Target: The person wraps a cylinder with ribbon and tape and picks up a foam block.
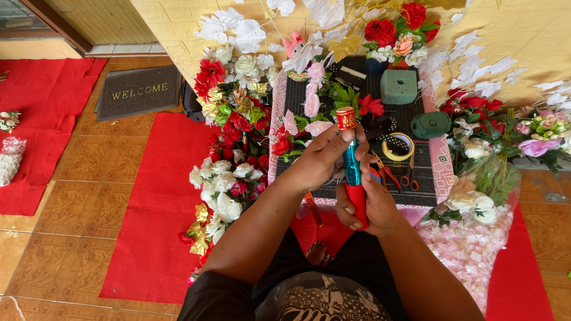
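Observation:
Both my hands hold one upright stick-like object (352,160) in front of me: teal in the middle, red at the bottom, with a red and gold cap (345,118) on top. My left hand (324,157) grips the teal upper part, fingers reaching just under the cap. My right hand (366,208) is wrapped around the red lower end. Behind them lies a dark patterned mat (416,119) with scissors (409,176), red-handled pliers (386,172) and a roll of yellow tape (398,146).
Artificial red, white and pink flowers (229,119) are heaped left of the mat, more at the right (493,154). Two green foam blocks (398,86) sit on the mat. Red carpet (157,208) covers tiled floor; a grey doormat (140,90) lies far left.

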